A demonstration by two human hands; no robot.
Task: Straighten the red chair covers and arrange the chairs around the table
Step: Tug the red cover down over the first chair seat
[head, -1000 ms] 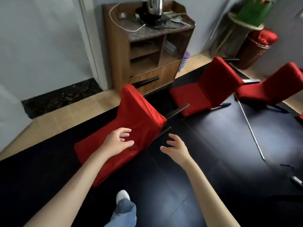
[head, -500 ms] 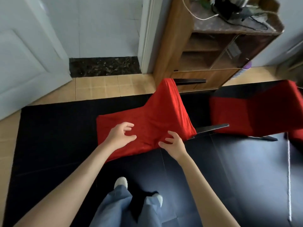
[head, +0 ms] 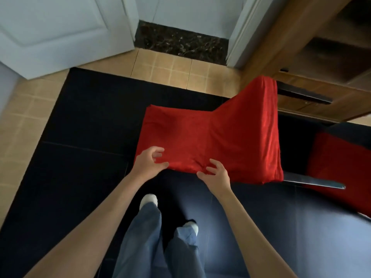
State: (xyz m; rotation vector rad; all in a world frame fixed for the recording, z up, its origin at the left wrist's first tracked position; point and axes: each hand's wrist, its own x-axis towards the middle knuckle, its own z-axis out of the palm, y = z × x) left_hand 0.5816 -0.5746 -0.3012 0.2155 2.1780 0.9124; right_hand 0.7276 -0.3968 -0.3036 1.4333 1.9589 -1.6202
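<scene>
A chair in a red cover (head: 210,137) lies tipped on the black floor mat (head: 84,133), its back pointing right and its black legs (head: 314,182) sticking out. My left hand (head: 149,164) hovers at the cover's near left edge with fingers loosely curled and the thumb against the cloth. My right hand (head: 215,174) has spread fingers touching the near edge where the fabric bunches. Neither hand plainly grips cloth. A second red-covered chair (head: 341,173) lies at the right edge, partly cut off.
A wooden cabinet (head: 321,57) stands just behind the chair at upper right. A white door (head: 50,37) hangs open at upper left, with tan tiles (head: 160,67) beyond the mat. My legs and white shoes (head: 148,199) are right below the hands.
The view has swung left and down as I stepped closer. Both hands have come to the near edge of the red cover; the right hand reached it first.
</scene>
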